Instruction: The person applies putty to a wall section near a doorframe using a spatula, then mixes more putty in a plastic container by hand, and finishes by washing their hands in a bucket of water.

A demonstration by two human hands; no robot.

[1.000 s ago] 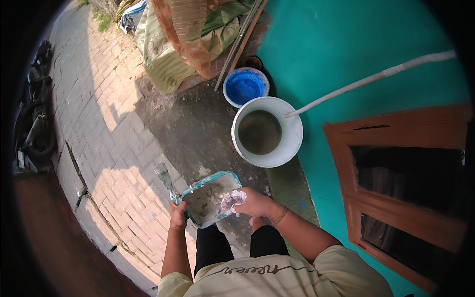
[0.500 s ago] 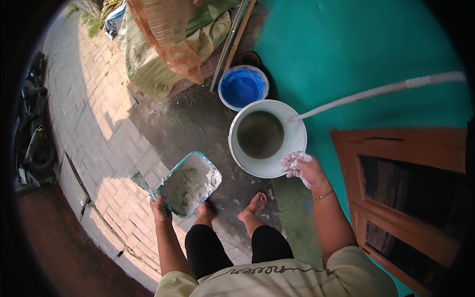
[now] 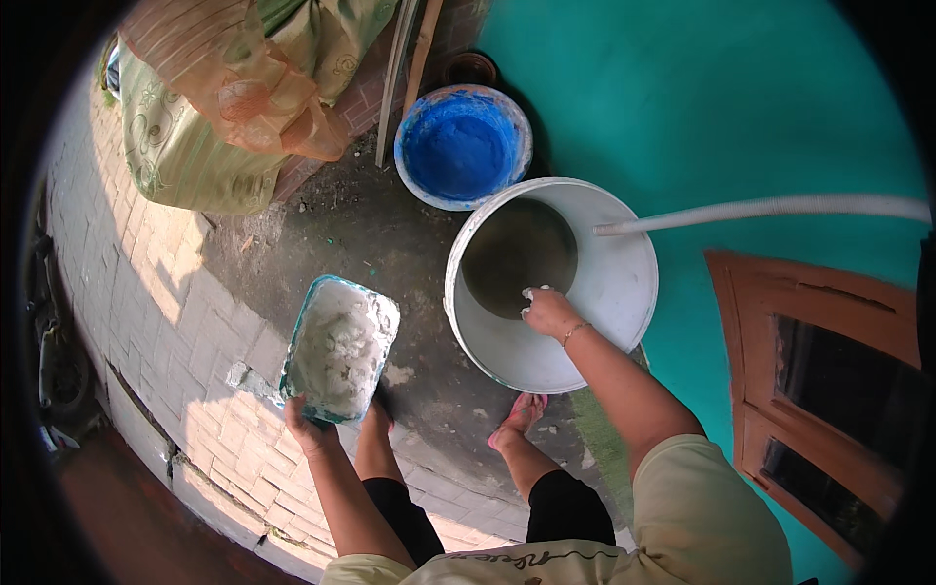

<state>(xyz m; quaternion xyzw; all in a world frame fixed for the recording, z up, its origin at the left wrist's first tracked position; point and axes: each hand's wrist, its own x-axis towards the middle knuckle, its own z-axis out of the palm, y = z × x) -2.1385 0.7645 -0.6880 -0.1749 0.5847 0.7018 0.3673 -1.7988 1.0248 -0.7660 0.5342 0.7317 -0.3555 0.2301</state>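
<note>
My left hand [image 3: 307,429] grips the near left corner of a rectangular tub [image 3: 285,375] with a teal rim. White paste [image 3: 346,346] is heaped inside it. A paste-smeared scraper blade [image 3: 252,380] sticks out to the left beside that hand; whether its handle is in my grip is hidden. Reaching inside a large white bucket [image 3: 609,292], my right hand [image 3: 551,312] hangs over the dark water [image 3: 517,253] with fingers curled. White paste coats its fingertips; I cannot make out what, if anything, they hold.
A grey-white hose [image 3: 760,208] runs over the bucket's right rim. Behind the bucket stands a blue-stained basin [image 3: 463,146]. Cloth-covered things [image 3: 214,117] and leaning wooden strips [image 3: 409,68] are at the far left. A green wall [image 3: 702,97] and brown-framed window [image 3: 741,341] border the right.
My right hand has moved from the bucket's near right rim into the bucket, above the water. The tub in my left hand has shifted slightly left as the view moved.
</note>
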